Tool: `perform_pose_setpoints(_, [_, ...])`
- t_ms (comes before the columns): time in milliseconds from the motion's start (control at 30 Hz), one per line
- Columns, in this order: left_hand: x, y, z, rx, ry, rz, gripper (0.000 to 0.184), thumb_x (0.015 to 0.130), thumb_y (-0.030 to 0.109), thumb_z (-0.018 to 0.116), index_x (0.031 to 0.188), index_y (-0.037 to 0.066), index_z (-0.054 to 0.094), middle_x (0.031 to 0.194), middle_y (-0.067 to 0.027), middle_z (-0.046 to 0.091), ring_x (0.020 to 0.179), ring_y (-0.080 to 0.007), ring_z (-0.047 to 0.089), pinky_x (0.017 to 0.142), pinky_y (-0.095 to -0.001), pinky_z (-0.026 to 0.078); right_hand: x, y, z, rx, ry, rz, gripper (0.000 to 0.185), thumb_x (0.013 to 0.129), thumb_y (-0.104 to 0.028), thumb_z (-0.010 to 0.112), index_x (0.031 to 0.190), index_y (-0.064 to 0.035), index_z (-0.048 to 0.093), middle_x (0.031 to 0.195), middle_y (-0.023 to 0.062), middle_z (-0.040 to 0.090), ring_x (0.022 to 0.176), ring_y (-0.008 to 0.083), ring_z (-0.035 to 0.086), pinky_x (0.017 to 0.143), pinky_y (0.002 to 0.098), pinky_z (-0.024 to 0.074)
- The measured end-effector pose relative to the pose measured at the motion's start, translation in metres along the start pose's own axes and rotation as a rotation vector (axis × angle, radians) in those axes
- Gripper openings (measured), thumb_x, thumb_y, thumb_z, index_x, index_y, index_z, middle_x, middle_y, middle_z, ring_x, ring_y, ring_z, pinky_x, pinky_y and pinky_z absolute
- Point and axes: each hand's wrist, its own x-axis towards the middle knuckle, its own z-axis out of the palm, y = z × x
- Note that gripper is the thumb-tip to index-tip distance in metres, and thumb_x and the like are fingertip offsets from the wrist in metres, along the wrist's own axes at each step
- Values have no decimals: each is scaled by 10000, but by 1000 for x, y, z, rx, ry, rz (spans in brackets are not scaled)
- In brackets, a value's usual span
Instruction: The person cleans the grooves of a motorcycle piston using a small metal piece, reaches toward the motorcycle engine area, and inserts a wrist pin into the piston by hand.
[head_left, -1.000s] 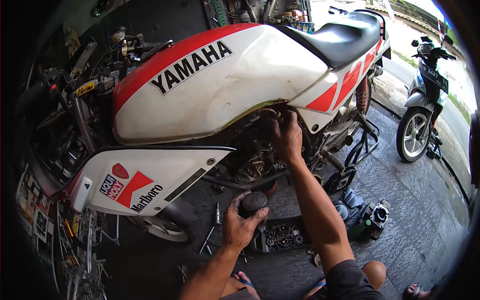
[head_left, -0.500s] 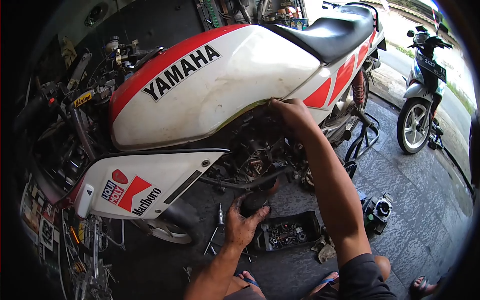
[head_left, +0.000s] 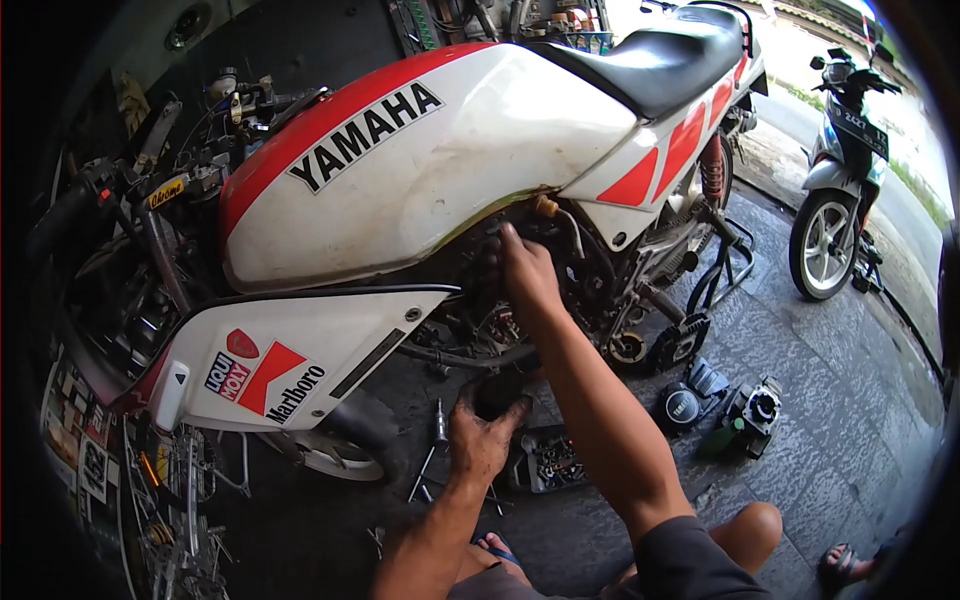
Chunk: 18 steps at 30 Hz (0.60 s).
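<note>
A white and red motorcycle (head_left: pixel 420 170) stands side-on before me, its engine area (head_left: pixel 505 325) exposed and dark below the tank. My right hand (head_left: pixel 525 265) reaches in under the tank's lower edge, thumb up and fingers curled into shadow; what they grip cannot be made out. Just right of it, a brownish fuel tap (head_left: pixel 546 206) with a pale hose (head_left: pixel 572 235) hangs beneath the tank. Lower down, my grimy left hand (head_left: pixel 482 435) is closed around a dark rounded part (head_left: pixel 497 393) below the engine.
A black tray (head_left: pixel 550 462) of small metal parts lies partly behind my right forearm. Engine covers (head_left: pixel 682 405) and a metal engine part (head_left: pixel 757 415) sit on the floor to the right. A ratchet wrench (head_left: pixel 438 430) lies left. A scooter (head_left: pixel 840 180) stands beyond.
My right hand has moved left and down from the fuel tap, which now shows. My left hand has risen slightly with the dark part. The view has shifted a little.
</note>
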Motion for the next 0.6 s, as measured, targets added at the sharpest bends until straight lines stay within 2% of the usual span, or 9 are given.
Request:
perform_pose_setpoints(33, [3,-8,-1,4,-9,-4,445,872,108,856,1248,-24,658,1117,-103,726,981,-173,697,895,-310,577,4,-6,9,2,10,-1,404,1078,-350,596,993,27,715,769,25,641,649,119,570,593,304,456])
perform_pose_setpoints(100, [9,-26,-2,106,-6,23,464,878,100,842,1272,-19,629,1149,-112,726,1014,-199,708,912,-338,584,9,-15,19,-418,210,-94,478,1058,-360,612,909,83,713,749,60,661,654,147,573,618,348,463])
perform_pose_setpoints(167, [12,-36,14,221,23,-6,441,899,115,821,1275,-11,628,1150,-98,727,1027,-210,710,920,-336,580,20,-6,23,-449,313,-126,521,1039,-359,633,843,121,689,752,94,689,660,162,581,628,387,458])
perform_pose_setpoints(233, [18,-47,34,393,73,-50,428,918,145,807,1279,-1,629,1149,-87,726,1045,-214,705,928,-332,568,28,-5,34,-342,344,-104,407,1042,-278,573,833,52,686,716,68,652,595,161,546,565,385,435])
perform_pose_setpoints(300, [28,-69,52,382,-1,-65,447,911,175,819,1279,4,631,1146,-92,722,1057,-200,692,929,-328,554,36,-10,41,358,237,227,302,1022,-203,490,798,-50,622,660,17,568,528,149,481,485,346,384])
perform_pose_setpoints(333, [34,-82,58,318,-53,-56,457,907,190,826,1278,6,632,1145,-94,720,1063,-193,686,929,-326,547,37,-9,39,364,242,229,302,1022,-203,490,798,-50,622,660,17,568,528,149,481,485,346,384])
perform_pose_setpoints(433, [46,-117,77,160,-175,-46,488,897,235,845,1278,13,635,1142,-102,714,1081,-172,666,931,-320,526,35,-10,35,1125,-118,417,251,1019,-177,402,819,-129,546,626,-43,500,474,97,425,429,277,337])
perform_pose_setpoints(567, [73,-136,102,149,-149,31,532,883,296,870,1277,22,640,1137,-111,705,1105,-144,640,933,-313,498,29,-23,46,1202,103,468,275,1044,-230,418,813,-150,543,621,-65,478,465,80,375,432,239,300])
perform_pose_setpoints(600, [84,-136,112,215,-87,75,548,869,300,879,1270,13,643,1142,-119,709,1099,-180,647,958,-343,500,29,-23,45,1204,109,457,275,1044,-230,418,813,-150,543,621,-65,478,465,80,375,432,239,300])
